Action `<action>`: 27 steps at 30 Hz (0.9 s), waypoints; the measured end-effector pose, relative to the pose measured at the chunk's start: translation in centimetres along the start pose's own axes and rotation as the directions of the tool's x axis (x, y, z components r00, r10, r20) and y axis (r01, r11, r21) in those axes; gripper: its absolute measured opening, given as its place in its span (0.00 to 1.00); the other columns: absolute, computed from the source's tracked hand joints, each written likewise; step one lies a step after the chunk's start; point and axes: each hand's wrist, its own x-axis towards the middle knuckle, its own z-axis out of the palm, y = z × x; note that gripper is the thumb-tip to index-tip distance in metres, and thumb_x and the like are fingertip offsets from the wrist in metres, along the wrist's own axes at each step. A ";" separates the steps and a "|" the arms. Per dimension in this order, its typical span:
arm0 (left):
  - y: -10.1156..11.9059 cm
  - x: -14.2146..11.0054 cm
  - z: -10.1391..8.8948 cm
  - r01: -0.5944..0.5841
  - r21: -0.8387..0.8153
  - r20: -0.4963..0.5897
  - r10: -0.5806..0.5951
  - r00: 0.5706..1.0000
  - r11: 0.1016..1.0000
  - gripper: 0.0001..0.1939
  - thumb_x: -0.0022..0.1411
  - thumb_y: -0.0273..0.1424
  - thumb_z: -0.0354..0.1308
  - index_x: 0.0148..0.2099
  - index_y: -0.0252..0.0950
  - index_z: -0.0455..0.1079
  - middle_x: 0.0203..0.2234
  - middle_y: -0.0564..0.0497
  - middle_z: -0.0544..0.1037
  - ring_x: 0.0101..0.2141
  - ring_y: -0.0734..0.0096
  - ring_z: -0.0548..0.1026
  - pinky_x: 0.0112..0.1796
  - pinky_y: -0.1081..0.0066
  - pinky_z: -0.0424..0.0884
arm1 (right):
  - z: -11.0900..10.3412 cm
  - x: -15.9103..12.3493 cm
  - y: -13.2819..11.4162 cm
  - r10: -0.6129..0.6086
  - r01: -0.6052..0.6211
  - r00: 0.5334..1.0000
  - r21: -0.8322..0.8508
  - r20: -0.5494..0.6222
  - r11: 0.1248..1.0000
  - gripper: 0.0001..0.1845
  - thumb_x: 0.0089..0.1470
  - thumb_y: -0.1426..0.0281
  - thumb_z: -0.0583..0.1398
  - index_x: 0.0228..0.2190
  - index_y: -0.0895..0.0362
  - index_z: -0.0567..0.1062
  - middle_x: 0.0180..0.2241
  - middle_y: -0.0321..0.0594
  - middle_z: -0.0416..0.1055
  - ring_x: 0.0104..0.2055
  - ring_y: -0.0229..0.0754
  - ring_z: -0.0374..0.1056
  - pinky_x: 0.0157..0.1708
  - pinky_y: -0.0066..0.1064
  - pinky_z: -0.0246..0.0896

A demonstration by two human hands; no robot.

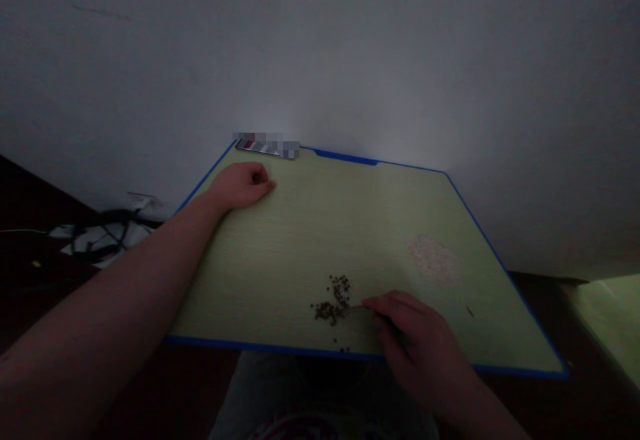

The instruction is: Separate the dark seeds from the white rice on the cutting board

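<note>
My right hand [420,333] pinches a pair of thin metal tweezers [356,309] above the front part of a small table [300,240] with a pale green top. The tweezers' tips reach into a scattered heap of small, dark brown round grains [326,312], like peppercorns; I cannot tell whether a grain is between them. A few loose grains lie near the blue front edge. My left hand [241,185] rests at the far left of the tabletop, its fingers loosely curled and nothing visible in them. Right of the dark grains is a flat patch of pale, rice-like grains [433,260].
A phone-like flat object [265,149], partly blurred, lies at the table's back left corner. A grey wall [320,53] stands right behind the table. Black cables [107,230] lie on the floor at left. A small dark sliver [470,311] sits on the right.
</note>
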 end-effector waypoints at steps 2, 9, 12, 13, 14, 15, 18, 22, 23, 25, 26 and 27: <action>0.0 0.0 0.0 -0.008 0.002 -0.001 0.008 1.000 1.000 0.19 0.55 0.47 0.52 0.35 0.37 0.71 0.30 0.46 0.77 0.32 0.62 0.72 0.32 0.66 0.62 | -0.1 -0.1 0.1 -0.012 0.011 1.000 0.014 0.024 1.000 0.16 0.58 0.78 0.52 0.43 0.58 0.75 0.34 0.44 0.75 0.35 0.43 0.73 0.35 0.36 0.71; -0.3 0.1 0.2 -0.021 -0.008 -0.018 0.021 1.000 1.000 0.19 0.55 0.48 0.52 0.34 0.37 0.71 0.29 0.46 0.76 0.30 0.63 0.71 0.31 0.67 0.61 | 0.2 0.2 0.4 0.000 0.000 1.000 0.018 0.007 1.000 0.16 0.59 0.78 0.52 0.45 0.58 0.74 0.35 0.44 0.75 0.37 0.43 0.72 0.37 0.38 0.70; -0.3 0.1 0.2 -0.017 -0.013 -0.016 0.017 1.000 1.000 0.19 0.54 0.48 0.52 0.34 0.37 0.71 0.29 0.47 0.77 0.31 0.63 0.71 0.31 0.67 0.62 | 0.2 0.4 0.3 -0.015 0.014 1.000 0.037 0.017 0.999 0.17 0.59 0.79 0.52 0.46 0.57 0.74 0.36 0.44 0.75 0.37 0.42 0.72 0.37 0.37 0.70; -0.2 0.1 0.1 -0.020 -0.016 -0.015 0.020 1.000 1.000 0.19 0.54 0.48 0.52 0.34 0.37 0.71 0.29 0.47 0.77 0.31 0.63 0.71 0.31 0.66 0.62 | 0.2 0.5 0.2 -0.021 0.020 1.000 0.046 0.023 0.999 0.17 0.58 0.79 0.52 0.45 0.57 0.74 0.36 0.44 0.75 0.37 0.42 0.72 0.37 0.37 0.70; -0.2 0.1 0.1 -0.024 -0.016 -0.015 0.024 1.000 1.000 0.19 0.54 0.48 0.52 0.34 0.37 0.71 0.29 0.46 0.76 0.31 0.63 0.71 0.31 0.66 0.62 | 0.1 0.5 0.2 -0.027 0.026 0.999 0.051 0.027 0.998 0.17 0.58 0.79 0.52 0.45 0.57 0.75 0.35 0.44 0.75 0.36 0.42 0.72 0.36 0.36 0.70; -0.2 0.0 0.1 -0.026 -0.015 -0.016 0.025 1.000 1.000 0.19 0.54 0.48 0.52 0.34 0.37 0.71 0.29 0.46 0.76 0.31 0.63 0.71 0.31 0.66 0.62 | 0.0 0.5 0.1 -0.030 0.029 0.999 0.052 0.032 0.998 0.16 0.58 0.79 0.52 0.44 0.57 0.75 0.35 0.44 0.75 0.36 0.42 0.72 0.35 0.36 0.70; -0.2 0.1 0.1 -0.025 -0.008 -0.018 0.025 1.000 1.000 0.19 0.54 0.48 0.52 0.35 0.37 0.71 0.29 0.46 0.77 0.31 0.62 0.71 0.32 0.65 0.62 | -0.2 0.4 0.0 -0.047 0.045 0.998 0.053 0.038 0.998 0.16 0.57 0.79 0.52 0.42 0.57 0.75 0.33 0.43 0.74 0.35 0.42 0.71 0.33 0.35 0.69; -0.4 0.2 0.3 -0.031 -0.006 -0.024 0.031 0.999 1.000 0.20 0.54 0.48 0.52 0.35 0.37 0.71 0.29 0.46 0.76 0.31 0.63 0.71 0.32 0.66 0.62 | -0.2 0.2 0.0 -0.065 0.063 0.997 0.057 0.029 0.996 0.16 0.57 0.79 0.52 0.43 0.57 0.75 0.34 0.44 0.75 0.35 0.43 0.72 0.34 0.35 0.69; -0.4 0.2 0.3 -0.029 -0.010 -0.026 0.029 0.999 1.000 0.20 0.54 0.48 0.52 0.35 0.37 0.71 0.28 0.47 0.76 0.31 0.63 0.71 0.31 0.66 0.62 | -0.1 0.2 0.0 -0.065 0.063 0.997 0.056 0.028 0.996 0.16 0.57 0.79 0.52 0.43 0.57 0.75 0.34 0.44 0.75 0.36 0.43 0.72 0.34 0.35 0.69; -0.3 0.1 0.3 -0.023 -0.018 -0.024 0.022 0.999 1.000 0.20 0.54 0.48 0.52 0.35 0.37 0.71 0.28 0.47 0.76 0.30 0.63 0.71 0.31 0.66 0.62 | 0.1 0.3 -0.1 -0.060 0.059 0.998 0.055 0.030 0.997 0.17 0.56 0.79 0.53 0.44 0.58 0.75 0.34 0.44 0.75 0.36 0.43 0.72 0.35 0.36 0.70; -0.3 0.1 0.2 -0.021 -0.022 -0.023 0.021 1.000 1.000 0.20 0.54 0.48 0.52 0.35 0.37 0.71 0.28 0.47 0.76 0.30 0.63 0.71 0.31 0.66 0.62 | 0.2 0.4 -0.1 -0.055 0.053 0.998 0.057 0.030 0.997 0.17 0.56 0.79 0.53 0.44 0.58 0.75 0.35 0.44 0.75 0.36 0.43 0.72 0.35 0.36 0.70; -0.2 0.1 0.2 -0.023 -0.025 -0.020 0.022 1.000 0.999 0.20 0.54 0.48 0.52 0.34 0.37 0.71 0.28 0.47 0.76 0.30 0.63 0.71 0.31 0.66 0.62 | 0.3 0.5 -0.1 -0.050 0.048 0.998 0.060 0.028 0.997 0.17 0.57 0.79 0.53 0.44 0.58 0.75 0.35 0.44 0.75 0.36 0.43 0.72 0.35 0.36 0.70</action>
